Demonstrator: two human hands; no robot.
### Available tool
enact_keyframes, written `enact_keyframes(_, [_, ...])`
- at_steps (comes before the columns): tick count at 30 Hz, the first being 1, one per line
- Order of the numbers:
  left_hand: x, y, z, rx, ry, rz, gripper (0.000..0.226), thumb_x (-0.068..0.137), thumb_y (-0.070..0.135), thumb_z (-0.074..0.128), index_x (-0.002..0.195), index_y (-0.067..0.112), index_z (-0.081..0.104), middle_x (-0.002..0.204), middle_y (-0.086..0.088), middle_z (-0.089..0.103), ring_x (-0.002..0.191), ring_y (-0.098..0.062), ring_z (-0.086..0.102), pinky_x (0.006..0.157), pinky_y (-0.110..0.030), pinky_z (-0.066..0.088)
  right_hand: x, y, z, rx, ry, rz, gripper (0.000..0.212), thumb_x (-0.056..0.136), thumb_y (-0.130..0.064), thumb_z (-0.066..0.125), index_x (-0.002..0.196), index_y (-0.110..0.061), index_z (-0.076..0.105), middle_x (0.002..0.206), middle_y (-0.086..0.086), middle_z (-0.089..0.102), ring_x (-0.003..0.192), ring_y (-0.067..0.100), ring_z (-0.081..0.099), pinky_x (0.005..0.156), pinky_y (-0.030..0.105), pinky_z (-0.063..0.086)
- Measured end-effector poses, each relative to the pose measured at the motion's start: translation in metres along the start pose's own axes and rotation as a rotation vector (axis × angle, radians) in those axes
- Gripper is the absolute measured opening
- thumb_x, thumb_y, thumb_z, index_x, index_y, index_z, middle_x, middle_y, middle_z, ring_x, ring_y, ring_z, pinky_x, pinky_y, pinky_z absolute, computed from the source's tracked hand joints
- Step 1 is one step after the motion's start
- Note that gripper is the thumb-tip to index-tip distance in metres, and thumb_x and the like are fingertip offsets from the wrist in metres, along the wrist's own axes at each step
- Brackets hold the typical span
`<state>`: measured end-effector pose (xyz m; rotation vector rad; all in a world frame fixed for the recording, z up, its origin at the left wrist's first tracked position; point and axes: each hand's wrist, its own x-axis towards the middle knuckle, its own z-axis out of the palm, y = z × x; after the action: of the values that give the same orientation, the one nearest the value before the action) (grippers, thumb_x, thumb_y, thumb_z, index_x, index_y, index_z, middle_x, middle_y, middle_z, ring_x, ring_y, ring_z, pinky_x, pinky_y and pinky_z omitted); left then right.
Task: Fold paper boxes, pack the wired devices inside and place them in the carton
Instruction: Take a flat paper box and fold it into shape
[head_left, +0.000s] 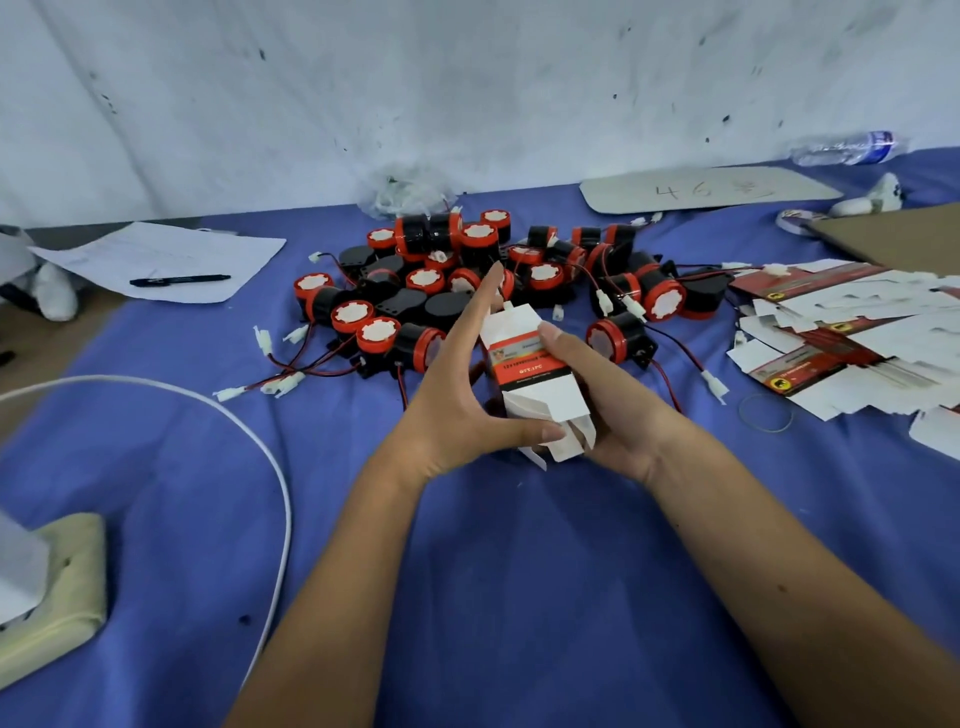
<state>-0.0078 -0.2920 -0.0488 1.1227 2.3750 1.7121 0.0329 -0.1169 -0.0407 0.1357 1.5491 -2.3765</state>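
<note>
A half-folded paper box (530, 374) is held above the table (519, 571), just in front of the pile of wired devices (488, 291), which serves as the reference point here. The box is white with a red and black printed band, and it is tilted, with its unfolded flaps at the near end.

The right hand (597, 395) is wrapped around the right side of the box, with the thumb laid over the printed band. The left hand (457, 384) is applied to the left side: its fingers are held straight along the box toward the pile, and its thumb is pressed against the near flaps. The box is thus clamped between both hands.

The pile consists of black and red round units with red and black wires ending in white connectors (some wires trail out toward the near side).

To the right of the pile, a stack of flat box blanks (841, 338) is spread out, and a rubber band (766, 413) lies at its near edge. Behind that stack, a brown cardboard sheet (893, 234) is seen. To the left of the pile, papers (171, 260) are laid with a black pen (179, 279) on top. Nearer on the left, a white cable (270, 467) curves across the blue cloth. A plastic bottle (852, 147) lies at the far right.
</note>
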Motion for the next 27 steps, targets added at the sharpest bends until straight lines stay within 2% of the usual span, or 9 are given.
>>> enact_keyframes(3, [0.000,0.001,-0.001,0.012,-0.024,0.002,0.127,0.068,0.025,0.096,0.164,0.032,0.014,0.167,0.016,0.024,0.154,-0.008,0.027,0.122,-0.045,0.036,-0.002,0.000,0.001,0.044,-0.013,0.024,0.043,0.085,-0.054,0.068,0.110,-0.021,0.079,0.114,0.011,0.073,0.093,0.024,0.072,0.085,0.038,0.058])
enact_keyframes(8, [0.001,0.002,-0.003,-0.071,-0.134,-0.028,0.125,0.071,0.014,0.095,0.164,0.033,0.014,0.162,0.028,0.028,0.146,0.004,0.036,0.110,-0.016,0.041,-0.004,0.000,-0.001,0.092,-0.019,-0.004,0.040,0.095,-0.049,0.059,0.114,-0.020,0.077,0.120,0.014,0.071,0.102,0.028,0.070,0.090,0.041,0.057])
enact_keyframes(10, [0.001,0.001,-0.001,-0.072,-0.141,-0.026,0.121,0.072,0.016,0.094,0.164,0.030,0.016,0.157,0.034,0.031,0.144,0.007,0.037,0.107,-0.012,0.040,-0.005,0.001,-0.001,0.063,-0.024,-0.047,0.040,0.098,-0.050,0.054,0.115,-0.022,0.077,0.129,0.015,0.068,0.119,0.033,0.065,0.103,0.048,0.051])
enact_keyframes(12, [0.001,-0.001,0.001,-0.059,-0.099,-0.035,0.114,0.076,0.016,0.092,0.164,0.028,0.019,0.156,0.031,0.034,0.141,0.008,0.040,0.105,-0.011,0.040,-0.005,0.002,0.003,-0.053,-0.028,-0.074,0.044,0.095,-0.060,0.052,0.113,-0.028,0.077,0.128,0.013,0.069,0.123,0.034,0.063,0.104,0.054,0.050])
enact_keyframes(17, [0.003,0.002,0.005,-0.197,0.154,-0.081,0.077,0.089,0.018,0.079,0.155,0.025,0.040,0.153,0.014,0.047,0.136,0.003,0.048,0.104,-0.018,0.046,-0.006,0.001,0.009,-0.204,-0.027,-0.180,0.069,0.087,-0.076,0.041,0.130,-0.028,0.067,0.131,0.003,0.068,0.124,0.027,0.063,0.097,0.043,0.056])
enact_keyframes(20, [0.006,0.006,0.008,-0.428,0.337,-0.163,0.056,0.088,0.025,0.067,0.143,0.021,0.054,0.150,0.003,0.054,0.136,-0.014,0.054,0.110,-0.039,0.049,-0.004,0.004,0.005,-0.237,-0.121,-0.263,0.077,0.082,-0.069,0.064,0.142,-0.023,0.055,0.139,0.005,0.062,0.128,0.025,0.060,0.097,0.041,0.056])
enact_keyframes(22, [0.008,0.006,0.010,-0.489,0.377,-0.218,0.045,0.087,0.027,0.065,0.132,0.026,0.060,0.145,0.004,0.059,0.131,-0.015,0.058,0.106,-0.041,0.052,-0.003,0.006,0.003,-0.269,-0.149,-0.284,0.091,0.071,-0.062,0.081,0.145,-0.018,0.050,0.137,0.008,0.061,0.123,0.024,0.062,0.094,0.037,0.055])
enact_keyframes(25, [0.007,0.005,0.010,-0.551,0.395,-0.284,0.026,0.099,0.026,0.064,0.124,0.034,0.061,0.129,0.006,0.069,0.119,-0.016,0.066,0.095,-0.041,0.058,0.000,0.008,0.002,-0.307,-0.130,-0.330,0.103,0.062,-0.061,0.088,0.145,-0.015,0.049,0.141,0.007,0.058,0.128,0.027,0.058,0.098,0.043,0.054])
enact_keyframes(27, [0.005,0.006,0.008,-0.579,0.395,-0.331,0.020,0.103,0.029,0.059,0.120,0.040,0.061,0.126,0.002,0.071,0.119,-0.022,0.068,0.099,-0.048,0.057,0.001,0.008,0.001,-0.371,-0.067,-0.389,0.097,0.063,-0.054,0.089,0.144,-0.018,0.050,0.143,0.005,0.055,0.133,0.028,0.053,0.103,0.051,0.051])
